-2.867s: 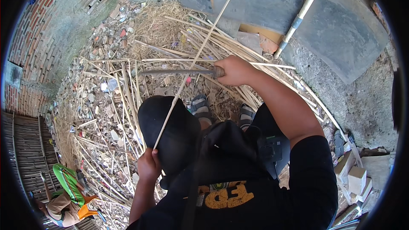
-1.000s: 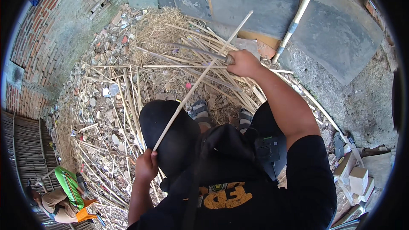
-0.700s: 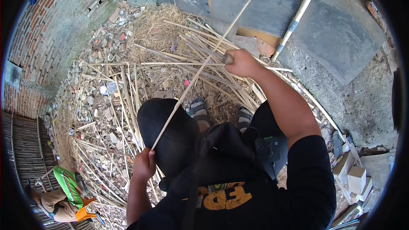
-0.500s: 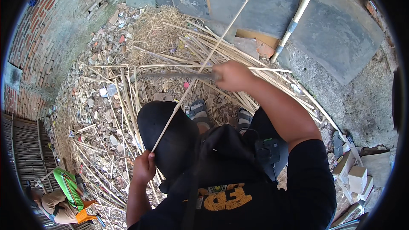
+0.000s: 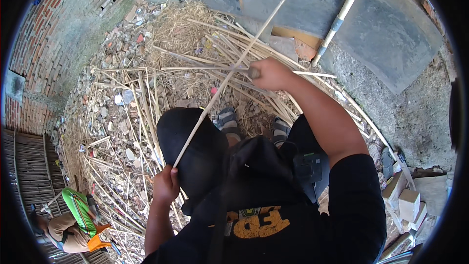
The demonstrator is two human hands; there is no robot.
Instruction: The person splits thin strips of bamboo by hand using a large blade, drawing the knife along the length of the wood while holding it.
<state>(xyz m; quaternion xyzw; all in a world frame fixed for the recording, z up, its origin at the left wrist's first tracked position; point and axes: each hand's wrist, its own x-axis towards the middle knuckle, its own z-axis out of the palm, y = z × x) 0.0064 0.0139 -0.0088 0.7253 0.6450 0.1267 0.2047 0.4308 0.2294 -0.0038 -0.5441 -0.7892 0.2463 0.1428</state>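
Note:
My left hand [image 5: 166, 184] is closed on the lower end of a long, pale bamboo strip [image 5: 214, 99], thumb pressed against it. The strip slants up and away to the right, passing over my dark-clad left knee. In my right hand [image 5: 271, 74], the fingers are wrapped round the handle of a long-bladed knife [image 5: 253, 72]. Its blade points left and crosses the strip around mid-length; it is blurred and hard to make out against the strips behind. Whether the edge touches the strip I cannot tell.
Many cut bamboo strips [image 5: 273, 56] lie across the rubble ground, with dry straw [image 5: 181, 27] beyond. A pole [image 5: 337, 24] leans at the far right. Wood blocks [image 5: 409, 204] sit at the right. Another person [image 5: 68, 227] sits at the lower left by a woven bamboo wall [image 5: 31, 166].
My right hand has moved slightly away from me and to the right, carrying the knife further up the strip. My left hand has stayed nearly in place, still gripping the bamboo strip.

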